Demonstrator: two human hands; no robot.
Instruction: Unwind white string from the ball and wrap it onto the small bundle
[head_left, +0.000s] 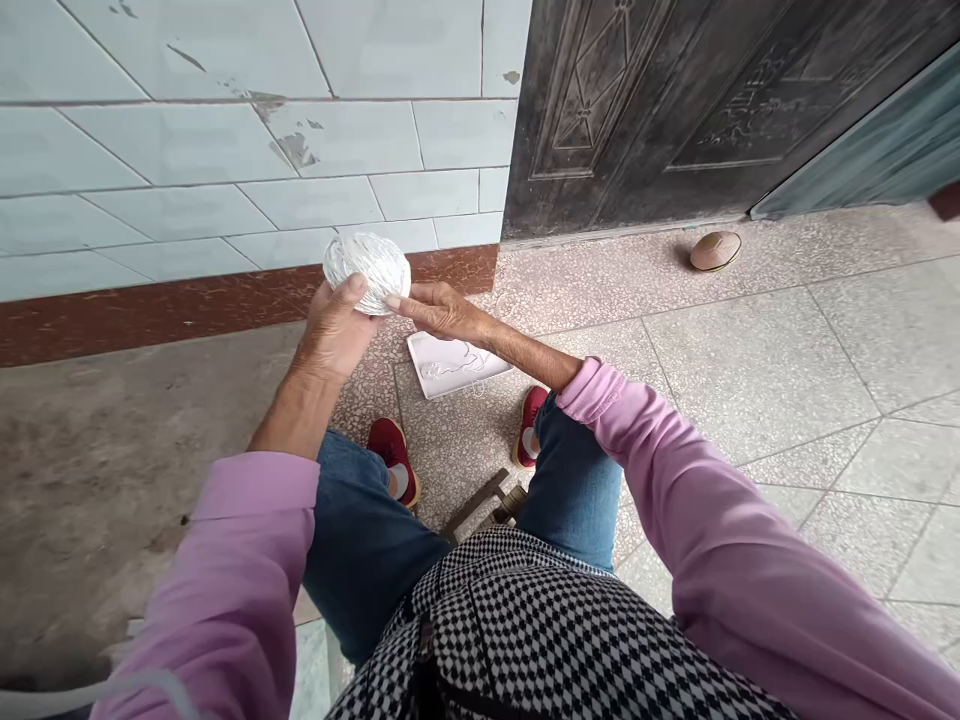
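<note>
1. Ball of white cord (369,265), wound, rounded; upper centre-left of the frame, held up in both hands, in front of the foot of the wall
2. Left hand (334,325), one; clasped about the ball's lower left, thumb lying on the near face, other fingers mostly hidden behind
3. Right hand (446,312), one; thumb and fingers at the ball's right lower edge, thumb touching it; whether they pinch a strand, cannot tell
4. Tray (472,372), white, shallow; centre of the frame, on the floor beyond the feet, partly covered by the right forearm; loose cord (430,370) lying in it
5. Shoes, red, a pair; left one (390,445) and right one (532,408) to either side below the tray
6. Jeans (577,480), blue, and checked garment (540,610), black and white; lower centre
7. Sleeves (720,530), pink, cuffs turned back; lower left and lower right
8. Tiled wall (322,210), pale, chipped; upper left, above brown-red skirting (150,315)
9. Door (637,120), dark, relief-patterned; upper right
10. Oval item (715,251), tan, kind unclear; on the floor near the door
</note>
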